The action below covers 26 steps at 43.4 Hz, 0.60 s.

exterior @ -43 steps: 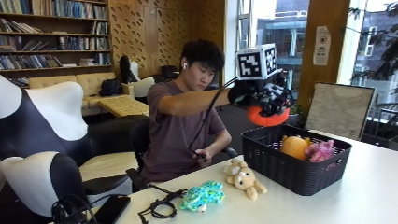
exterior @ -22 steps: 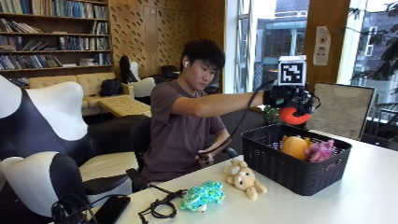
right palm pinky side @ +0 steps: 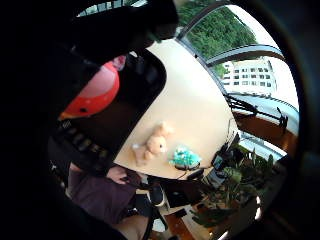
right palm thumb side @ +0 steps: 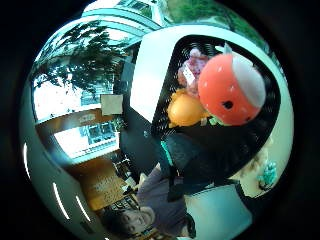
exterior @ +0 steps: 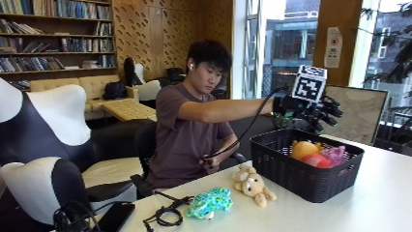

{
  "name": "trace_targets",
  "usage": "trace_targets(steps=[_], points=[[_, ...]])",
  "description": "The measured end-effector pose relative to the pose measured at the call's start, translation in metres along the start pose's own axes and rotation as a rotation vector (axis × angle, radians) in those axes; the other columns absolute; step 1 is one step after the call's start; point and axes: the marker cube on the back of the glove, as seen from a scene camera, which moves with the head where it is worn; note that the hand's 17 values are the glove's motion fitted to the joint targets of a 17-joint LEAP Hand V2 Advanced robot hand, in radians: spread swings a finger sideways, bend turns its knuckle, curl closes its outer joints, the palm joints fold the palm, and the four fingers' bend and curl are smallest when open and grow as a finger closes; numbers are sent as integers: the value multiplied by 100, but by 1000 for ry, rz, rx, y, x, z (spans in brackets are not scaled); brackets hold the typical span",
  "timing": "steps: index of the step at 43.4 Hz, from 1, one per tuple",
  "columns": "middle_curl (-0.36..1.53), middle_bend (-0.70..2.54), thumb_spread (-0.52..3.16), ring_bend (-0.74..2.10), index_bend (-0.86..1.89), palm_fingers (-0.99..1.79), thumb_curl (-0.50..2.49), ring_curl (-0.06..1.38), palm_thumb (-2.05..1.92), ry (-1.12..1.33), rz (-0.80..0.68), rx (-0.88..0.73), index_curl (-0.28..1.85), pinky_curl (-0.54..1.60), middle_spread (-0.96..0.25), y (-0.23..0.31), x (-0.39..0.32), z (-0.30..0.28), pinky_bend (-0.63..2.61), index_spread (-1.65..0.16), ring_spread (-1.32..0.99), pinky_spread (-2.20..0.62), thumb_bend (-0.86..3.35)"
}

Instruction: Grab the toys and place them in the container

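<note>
In the outside view my gloved right hand [exterior: 314, 110] hovers above the black basket [exterior: 289, 169] with fingers spread and nothing in them. The red round toy [exterior: 316, 160] lies inside the basket between an orange toy [exterior: 302, 149] and a pink toy [exterior: 334, 154]. Both palm views show the red toy [right palm thumb side: 232, 90] [right palm pinky side: 95, 95] close below the palm, over the basket's inside [right palm thumb side: 165, 100]. A beige plush animal [exterior: 252, 186] [right palm pinky side: 152, 145] and a teal spotted plush [exterior: 209, 202] [right palm pinky side: 185, 157] lie on the white table [exterior: 360, 208] beside the basket.
A black phone [exterior: 116, 217] and a coiled black cable [exterior: 169, 215] lie at the table's near corner. A framed board [exterior: 360, 116] stands behind the basket. Black and white chairs [exterior: 45, 145] stand beside the person.
My hand has carried the red toy rightward to above the basket and let it go. The toy now lies in the basket and the fingers are spread.
</note>
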Motion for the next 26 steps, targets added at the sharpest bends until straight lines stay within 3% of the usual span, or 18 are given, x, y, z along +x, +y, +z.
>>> trace_targets(steps=[5, 9, 26], points=[[53, 22, 100, 59, 11, -52, 64, 48, 9, 136, 16, 41, 42, 51, -5, 17, 23, -19, 121, -28, -10, -4, -6], [48, 13, 108, 46, 10, -43, 59, 42, 6, 64, 35, 55, 38, 46, -4, 37, 27, -35, 111, -27, -5, 0, -4], [34, 11, 121, 31, 8, -28, 46, 36, 4, 120, 225, 91, 26, 37, 1, 156, 145, -81, 93, -26, 2, 6, -2]])
